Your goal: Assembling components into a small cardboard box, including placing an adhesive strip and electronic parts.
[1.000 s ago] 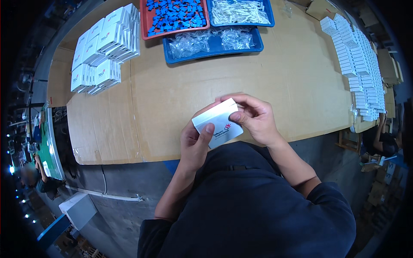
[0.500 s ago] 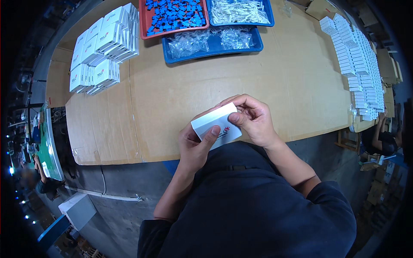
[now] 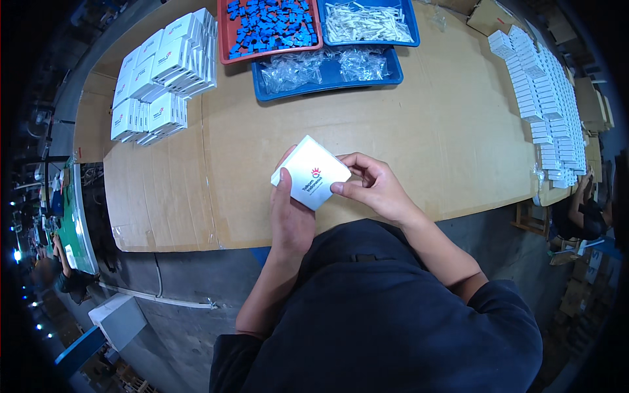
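A small white box (image 3: pixel 314 173) with a red emblem and dark print on its face is held above the near part of the cardboard-covered table (image 3: pixel 367 124). My left hand (image 3: pixel 290 213) supports it from below and the left, thumb along its left edge. With thumb on the face and fingers behind, my right hand (image 3: pixel 377 187) pinches its right corner. The printed face points up toward me, and the box is tilted. Its underside and the left fingers behind it are mostly hidden.
Stacks of white boxes stand at left (image 3: pixel 157 75) and right (image 3: pixel 547 105). Along the far side lie a red tray (image 3: pixel 252 57) of blue parts, a blue tray (image 3: pixel 393 43) of white pieces, and another blue tray (image 3: pixel 327 92) of clear plastic bags. Other people are partly visible at both sides.
The box has turned in my hands, so its printed face now shows fully, and it has moved slightly left. My right hand has shifted to its right corner.
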Tool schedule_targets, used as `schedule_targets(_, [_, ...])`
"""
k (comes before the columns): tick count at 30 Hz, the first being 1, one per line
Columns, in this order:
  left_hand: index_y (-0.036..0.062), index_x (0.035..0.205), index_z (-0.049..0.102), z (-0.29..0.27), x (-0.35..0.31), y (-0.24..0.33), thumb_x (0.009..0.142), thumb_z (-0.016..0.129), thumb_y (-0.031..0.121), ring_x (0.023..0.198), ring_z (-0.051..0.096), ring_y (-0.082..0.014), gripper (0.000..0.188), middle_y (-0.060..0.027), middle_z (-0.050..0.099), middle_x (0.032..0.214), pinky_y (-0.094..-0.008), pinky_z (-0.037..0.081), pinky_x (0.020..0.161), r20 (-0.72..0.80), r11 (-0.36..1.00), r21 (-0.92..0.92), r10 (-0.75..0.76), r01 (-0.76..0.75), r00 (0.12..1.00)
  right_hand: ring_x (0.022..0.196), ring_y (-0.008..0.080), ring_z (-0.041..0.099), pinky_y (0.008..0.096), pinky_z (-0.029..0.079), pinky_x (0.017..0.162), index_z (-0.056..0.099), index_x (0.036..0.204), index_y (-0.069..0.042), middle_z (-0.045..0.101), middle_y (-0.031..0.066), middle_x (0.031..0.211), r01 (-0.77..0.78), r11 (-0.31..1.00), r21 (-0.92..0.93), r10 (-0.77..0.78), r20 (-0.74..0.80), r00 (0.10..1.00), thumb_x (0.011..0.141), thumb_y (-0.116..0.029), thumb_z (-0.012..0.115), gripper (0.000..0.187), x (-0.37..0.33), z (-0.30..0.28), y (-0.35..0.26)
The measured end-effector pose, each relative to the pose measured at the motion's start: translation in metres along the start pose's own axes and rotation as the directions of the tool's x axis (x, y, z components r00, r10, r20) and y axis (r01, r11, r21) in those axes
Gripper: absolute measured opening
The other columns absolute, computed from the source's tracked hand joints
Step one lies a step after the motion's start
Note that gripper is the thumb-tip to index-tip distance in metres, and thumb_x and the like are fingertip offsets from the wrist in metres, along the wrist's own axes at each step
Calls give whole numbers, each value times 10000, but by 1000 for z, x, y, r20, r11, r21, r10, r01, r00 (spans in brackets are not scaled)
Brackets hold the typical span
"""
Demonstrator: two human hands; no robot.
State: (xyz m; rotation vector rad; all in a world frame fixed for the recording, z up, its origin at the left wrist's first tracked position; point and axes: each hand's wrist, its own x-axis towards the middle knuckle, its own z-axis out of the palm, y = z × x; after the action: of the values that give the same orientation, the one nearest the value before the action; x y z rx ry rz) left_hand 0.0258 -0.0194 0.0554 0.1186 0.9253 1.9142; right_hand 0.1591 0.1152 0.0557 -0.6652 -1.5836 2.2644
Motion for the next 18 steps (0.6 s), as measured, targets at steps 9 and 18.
schedule_targets(9, [-13,1496,463,-6,10,9,965,751,139,1279,563,-211,623,-109,570,1398,-350,415,1113,254,540,697,431,-473,866,1041,114,677,274,566,913,573,1243,5,678,71,1138,158,986,-50,-160,-34,987,873,-1,822,446,3,-13,-20])
schedule_targets(18, [-46,1348,606,-2,6,13,943,771,120,1240,635,-243,467,-159,619,1398,-356,510,1075,247,897,350,188,-268,951,1153,163,665,312,548,1007,631,1309,0,717,97,1141,160,979,130,-163,14,987,883,-12,815,464,-1,-10,-22])
